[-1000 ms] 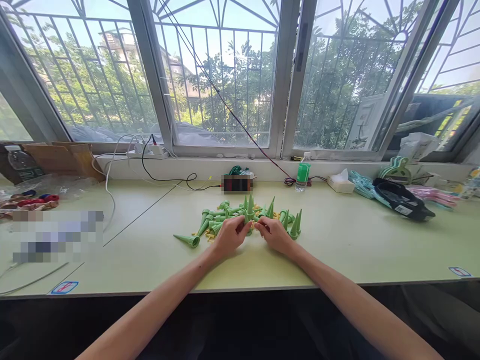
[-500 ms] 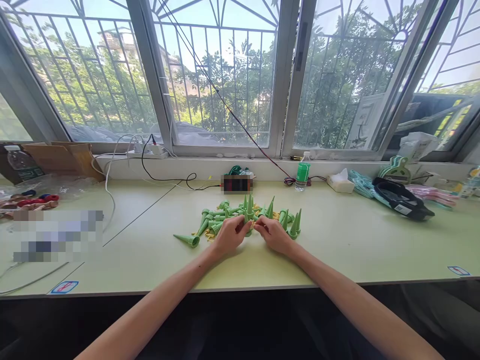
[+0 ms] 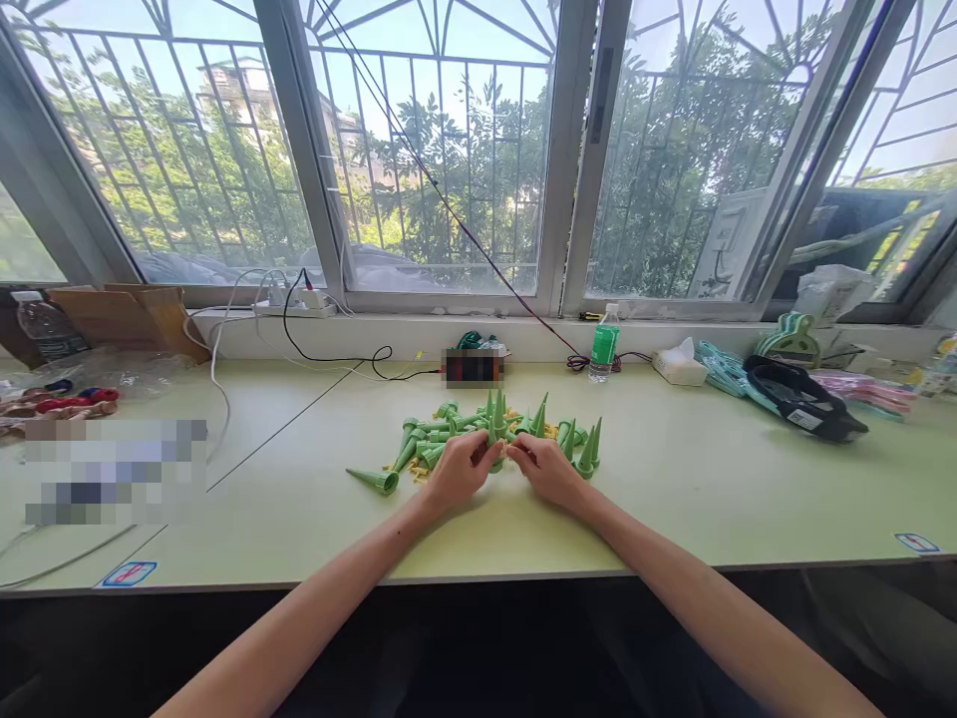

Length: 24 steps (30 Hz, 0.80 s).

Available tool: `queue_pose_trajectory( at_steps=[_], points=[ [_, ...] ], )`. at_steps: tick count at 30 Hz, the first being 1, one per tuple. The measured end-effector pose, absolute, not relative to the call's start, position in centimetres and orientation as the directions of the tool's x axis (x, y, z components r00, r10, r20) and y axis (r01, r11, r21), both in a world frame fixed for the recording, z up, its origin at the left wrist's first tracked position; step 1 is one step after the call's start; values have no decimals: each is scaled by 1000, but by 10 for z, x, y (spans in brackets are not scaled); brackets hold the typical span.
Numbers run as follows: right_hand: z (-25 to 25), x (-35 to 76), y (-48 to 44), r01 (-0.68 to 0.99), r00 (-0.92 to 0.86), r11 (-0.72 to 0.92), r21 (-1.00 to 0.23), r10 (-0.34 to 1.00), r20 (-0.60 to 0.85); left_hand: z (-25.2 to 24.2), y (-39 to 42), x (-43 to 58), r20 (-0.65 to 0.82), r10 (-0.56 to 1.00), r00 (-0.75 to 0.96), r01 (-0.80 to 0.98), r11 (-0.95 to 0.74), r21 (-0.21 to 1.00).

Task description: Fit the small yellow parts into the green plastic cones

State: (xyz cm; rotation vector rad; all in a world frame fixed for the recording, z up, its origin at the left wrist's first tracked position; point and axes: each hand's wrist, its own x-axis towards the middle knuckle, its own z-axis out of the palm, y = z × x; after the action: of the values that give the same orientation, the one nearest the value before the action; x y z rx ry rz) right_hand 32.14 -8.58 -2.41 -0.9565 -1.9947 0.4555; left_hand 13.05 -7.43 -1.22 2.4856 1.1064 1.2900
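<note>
A pile of several green plastic cones (image 3: pixel 441 437) lies on the pale green table (image 3: pixel 673 479), mixed with small yellow pieces (image 3: pixel 551 430). My left hand (image 3: pixel 458 469) is closed around one upright green cone (image 3: pixel 497 419) at the near edge of the pile. My right hand (image 3: pixel 548 467) meets it from the right, fingertips pinched against the base of that cone, possibly on a small yellow piece. One cone (image 3: pixel 372 479) lies apart at the left, and a few cones (image 3: pixel 588 451) stand upright to the right of my hands.
A green-labelled bottle (image 3: pixel 603 345), a tissue box (image 3: pixel 679 363) and a black device (image 3: pixel 799 397) sit along the back right. Cables and a power strip (image 3: pixel 297 299) lie at the back left, with a cardboard box (image 3: pixel 127 314) and coloured items (image 3: pixel 67 401) at far left.
Almost nothing has moved. Both hands stay at the same cone, with only slight shifts of the fingers.
</note>
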Motion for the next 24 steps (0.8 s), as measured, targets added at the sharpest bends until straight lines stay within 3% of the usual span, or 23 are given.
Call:
queue_pose_trajectory(
  at_steps=[24],
  points=[
    [-27, 322, -86, 454, -404, 681, -575, 733, 548, -8, -77, 130, 632, 668, 392, 506, -731, 458]
  ],
)
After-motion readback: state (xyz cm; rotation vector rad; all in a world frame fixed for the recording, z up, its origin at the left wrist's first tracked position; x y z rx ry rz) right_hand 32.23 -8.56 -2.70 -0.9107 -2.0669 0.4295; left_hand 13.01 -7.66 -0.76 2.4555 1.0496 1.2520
